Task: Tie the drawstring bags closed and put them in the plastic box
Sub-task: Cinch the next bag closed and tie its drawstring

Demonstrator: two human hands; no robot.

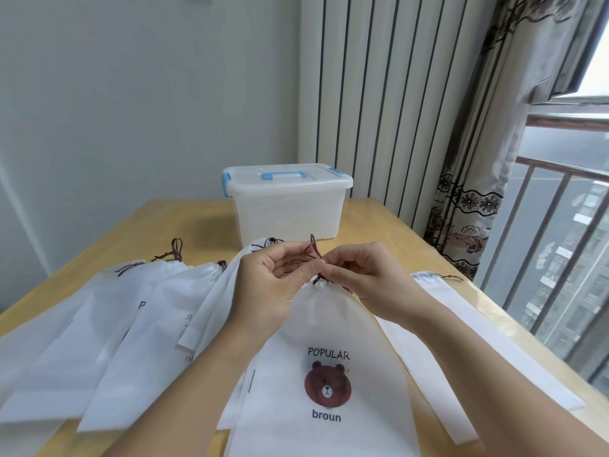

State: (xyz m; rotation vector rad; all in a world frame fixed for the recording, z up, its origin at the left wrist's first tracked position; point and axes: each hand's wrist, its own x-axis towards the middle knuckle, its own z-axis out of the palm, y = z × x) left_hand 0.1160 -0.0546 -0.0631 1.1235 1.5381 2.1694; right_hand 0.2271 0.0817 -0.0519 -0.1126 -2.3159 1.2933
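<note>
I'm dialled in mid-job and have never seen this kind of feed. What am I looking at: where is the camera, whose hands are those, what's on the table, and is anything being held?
There is one picture only, taken by a wide-angle camera worn on a person's head, looking forward and down. No machine is involved: the two bare hands belong to that person.

The left hand and right hand meet above the gathered neck of a white drawstring bag printed with a brown bear. Both pinch its dark brown drawstring, apparently working on a knot.

More white drawstring bags lie spread over the wooden table, to the left and right of the one in hand. At the far end stands a translucent plastic box with blue latches; its lid is on.
</note>
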